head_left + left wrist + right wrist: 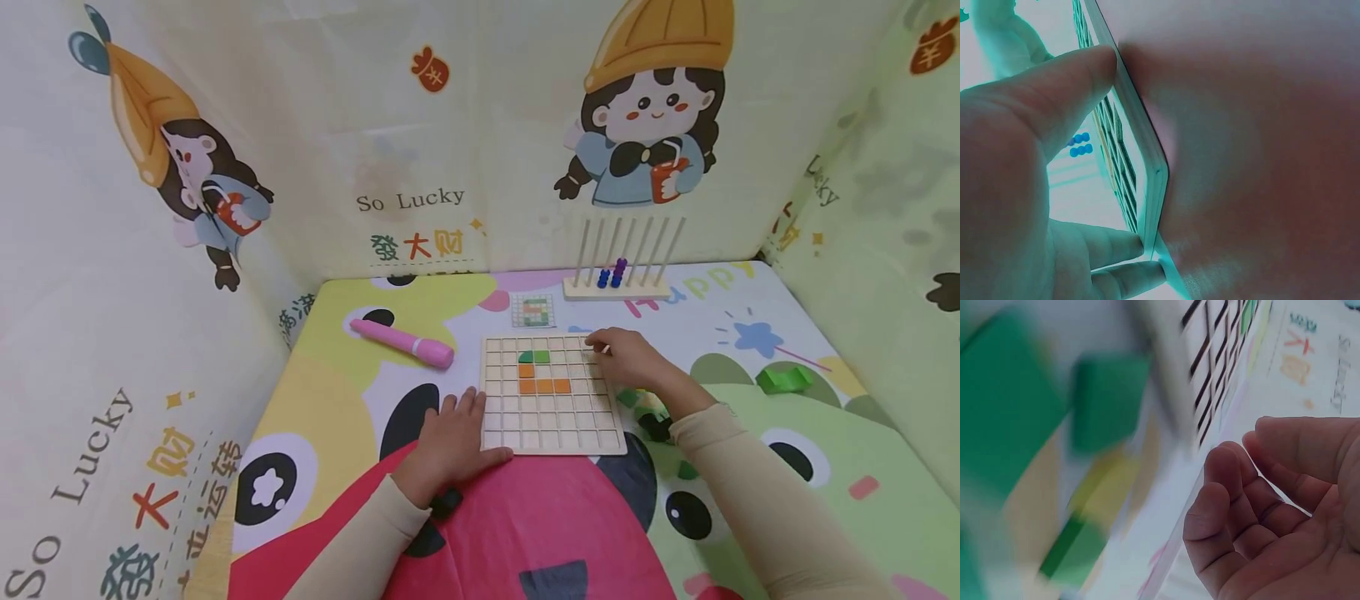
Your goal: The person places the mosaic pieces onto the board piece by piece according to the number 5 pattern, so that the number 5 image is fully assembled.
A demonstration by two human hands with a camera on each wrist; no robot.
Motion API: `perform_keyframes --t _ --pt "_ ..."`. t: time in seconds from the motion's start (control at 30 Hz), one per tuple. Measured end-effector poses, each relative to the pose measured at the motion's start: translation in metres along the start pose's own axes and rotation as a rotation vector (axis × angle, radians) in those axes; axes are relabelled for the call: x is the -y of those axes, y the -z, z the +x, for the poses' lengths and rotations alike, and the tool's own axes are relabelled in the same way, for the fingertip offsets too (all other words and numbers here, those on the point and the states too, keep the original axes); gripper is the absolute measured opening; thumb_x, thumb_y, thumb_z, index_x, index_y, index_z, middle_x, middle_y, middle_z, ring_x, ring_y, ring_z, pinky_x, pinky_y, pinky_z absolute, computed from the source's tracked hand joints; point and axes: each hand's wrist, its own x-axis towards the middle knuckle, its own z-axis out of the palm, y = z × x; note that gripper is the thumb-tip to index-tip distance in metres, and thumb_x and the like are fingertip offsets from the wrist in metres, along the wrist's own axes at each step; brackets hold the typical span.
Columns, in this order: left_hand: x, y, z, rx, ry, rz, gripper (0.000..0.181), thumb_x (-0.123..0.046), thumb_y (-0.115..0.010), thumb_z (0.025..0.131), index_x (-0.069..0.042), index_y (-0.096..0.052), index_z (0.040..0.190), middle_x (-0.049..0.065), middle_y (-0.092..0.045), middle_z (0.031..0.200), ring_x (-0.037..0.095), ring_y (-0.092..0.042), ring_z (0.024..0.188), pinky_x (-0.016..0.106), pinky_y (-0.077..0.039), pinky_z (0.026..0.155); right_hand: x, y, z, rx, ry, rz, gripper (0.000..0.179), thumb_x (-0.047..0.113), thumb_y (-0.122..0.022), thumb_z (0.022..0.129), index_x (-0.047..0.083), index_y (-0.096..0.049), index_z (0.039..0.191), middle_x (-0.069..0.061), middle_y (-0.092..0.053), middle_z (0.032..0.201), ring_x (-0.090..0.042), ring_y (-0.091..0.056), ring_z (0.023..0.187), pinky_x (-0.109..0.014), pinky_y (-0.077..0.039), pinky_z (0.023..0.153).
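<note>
A pale wooden grid board [553,421] lies flat on the table. Set in its squares are a dark green rounded piece [527,357], a light green piece [542,357] and several orange pieces [545,386]. Against the board's left edge rest the fingertips of my left hand [450,446], its thumb touching the near edge. My right hand [628,358] hovers by the far right corner. Its fingers bend loosely, and the right wrist view shows nothing between them. Green and yellow pieces [1110,403] lie beside the board, partly under the right forearm and blurred in that view.
A small pattern card [532,311] lies behind the board. A wooden peg stand [617,290] with blue and purple beads stands at the back. To the left lies a pink pen-shaped object [402,340]; a green object [784,381] lies far right. Printed cloth walls surround the table.
</note>
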Motion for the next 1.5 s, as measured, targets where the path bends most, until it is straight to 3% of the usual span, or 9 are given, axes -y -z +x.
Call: perform_keyframes --t 0.43,0.67,0.8,0.97,1.17,1.5 --pt "0.001 0.000 0.000 -0.004 -0.006 -0.012 0.109 -0.074 -0.069 0.082 -0.009 -0.034 0.162 0.013 -0.040 0.163 0.035 -0.042 0.142 0.058 -0.046 0.101 -0.046 0.034 -0.045 -0.064 -0.047 -0.066 0.031 0.007 -0.055 0.103 -0.010 -0.066 0.127 -0.029 -0.068 0.117 -0.046 -0.066 0.105 -0.059 -0.053 0.090" --pt "0.000 0.001 -0.002 0.002 -0.017 -0.002 0.107 -0.074 -0.067 0.083 -0.008 -0.035 0.161 0.014 -0.040 0.163 0.036 -0.042 0.142 0.059 -0.046 0.102 -0.077 0.041 -0.065 -0.054 -0.123 -0.122 0.030 0.006 -0.056 0.102 -0.011 -0.067 0.123 -0.032 -0.067 0.117 -0.051 -0.063 0.108 -0.061 -0.053 0.088" --pt "0.000 0.004 -0.003 0.002 -0.010 0.002 0.107 -0.074 -0.067 0.083 -0.008 -0.035 0.161 0.014 -0.040 0.163 0.036 -0.042 0.142 0.059 -0.046 0.102 -0.089 0.043 -0.072 -0.022 -0.107 -0.133 0.031 0.011 -0.065 0.098 -0.012 -0.068 0.120 -0.029 -0.071 0.109 -0.047 -0.066 0.103 -0.059 -0.053 0.085" --pt "0.000 0.004 -0.003 0.008 -0.010 -0.010 0.107 -0.073 -0.068 0.083 -0.009 -0.035 0.161 0.014 -0.040 0.163 0.036 -0.042 0.143 0.058 -0.046 0.101 -0.091 0.037 -0.069 -0.008 -0.098 -0.138 0.035 0.017 -0.074 0.092 -0.008 -0.071 0.115 -0.022 -0.073 0.103 -0.040 -0.067 0.097 -0.057 -0.054 0.084" --pt "0.000 0.003 -0.003 0.004 -0.010 -0.025 0.107 -0.073 -0.069 0.083 -0.008 -0.036 0.161 0.014 -0.040 0.162 0.036 -0.042 0.142 0.059 -0.046 0.101 -0.087 0.032 -0.066 -0.020 -0.174 -0.150 0.029 0.015 -0.077 0.089 -0.005 -0.066 0.107 -0.019 -0.068 0.098 -0.033 -0.065 0.088 -0.053 -0.053 0.080" --pt "-0.002 0.005 -0.005 0.012 -0.007 -0.026 0.107 -0.072 -0.069 0.083 -0.008 -0.035 0.161 0.015 -0.040 0.163 0.037 -0.041 0.144 0.060 -0.045 0.103 -0.078 0.033 -0.069 -0.044 -0.162 -0.126 0.019 0.017 -0.072 0.095 0.005 -0.064 0.106 -0.016 -0.069 0.099 -0.027 -0.063 0.081 -0.045 -0.051 0.071"
